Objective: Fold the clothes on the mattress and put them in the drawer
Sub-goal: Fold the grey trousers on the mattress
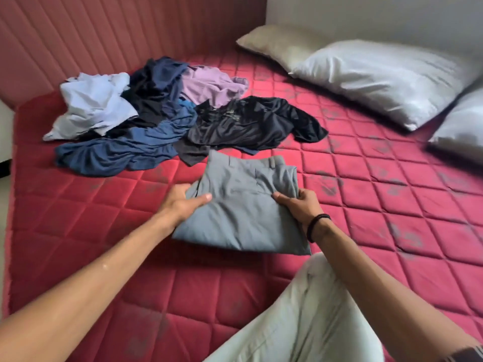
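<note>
Folded grey trousers (243,205) lie on the red quilted mattress (104,231) in front of me. My left hand (183,201) grips their left edge, thumb on top and fingers tucked under the fabric. My right hand (298,205) grips the right edge the same way. Behind the trousers lies a loose pile: a black shirt (251,124), a blue garment (125,147), a dark navy one (156,82), a lilac one (209,84) and a pale blue one (91,103). No drawer is in view.
Two white pillows (379,79) (462,126) and a beige pillow (277,43) lie at the far right. A padded red headboard (104,35) runs along the back. My knee in pale trousers (308,317) rests on the mattress near the front.
</note>
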The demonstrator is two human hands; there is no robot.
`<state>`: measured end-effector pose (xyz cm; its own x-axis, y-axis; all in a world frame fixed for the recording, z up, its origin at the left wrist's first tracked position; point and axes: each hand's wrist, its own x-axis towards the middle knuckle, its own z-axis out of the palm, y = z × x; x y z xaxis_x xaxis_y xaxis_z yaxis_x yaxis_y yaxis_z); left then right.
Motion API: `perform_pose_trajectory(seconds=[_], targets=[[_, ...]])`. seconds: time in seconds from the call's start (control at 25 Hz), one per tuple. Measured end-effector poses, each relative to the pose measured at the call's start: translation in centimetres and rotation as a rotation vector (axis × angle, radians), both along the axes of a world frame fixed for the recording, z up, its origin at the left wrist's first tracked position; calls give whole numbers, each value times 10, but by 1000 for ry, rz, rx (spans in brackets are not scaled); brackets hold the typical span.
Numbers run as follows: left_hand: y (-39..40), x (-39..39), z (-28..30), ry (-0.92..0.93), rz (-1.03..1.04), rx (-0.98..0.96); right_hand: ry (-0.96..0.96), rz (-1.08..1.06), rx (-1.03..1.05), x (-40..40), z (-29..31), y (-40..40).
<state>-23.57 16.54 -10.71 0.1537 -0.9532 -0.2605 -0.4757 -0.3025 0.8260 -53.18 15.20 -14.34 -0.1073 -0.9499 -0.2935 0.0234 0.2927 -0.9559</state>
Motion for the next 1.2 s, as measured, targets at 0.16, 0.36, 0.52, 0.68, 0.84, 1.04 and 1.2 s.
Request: perform_pose_trajectory(seconds=[0.16, 0.36, 0.52, 0.68, 0.84, 1.04, 1.2], targets=[[-97, -127, 46, -221, -267, -190, -14, -358, -168, -117, 19, -6], [-165, -283, 47, -256, -383, -231, 24, -740, -227, -214, 4, 12], [-175, -352, 0, -246, -475, -201, 80, -850, -191, -269, -22, 32], [-168, -374, -55, -229, -503, -108, 61, -821, -48, -294, -59, 49], [-152, -369, -70, -330, -471, -161, 295, -819, 25, -291, -62, 50], [-92, -347, -91, -544, -757, -828, 1503, -240, -96, -223, -41, 61], [-56, -320, -127, -666, -940, -613, 1488, 75, 179, -210, -63, 56]])
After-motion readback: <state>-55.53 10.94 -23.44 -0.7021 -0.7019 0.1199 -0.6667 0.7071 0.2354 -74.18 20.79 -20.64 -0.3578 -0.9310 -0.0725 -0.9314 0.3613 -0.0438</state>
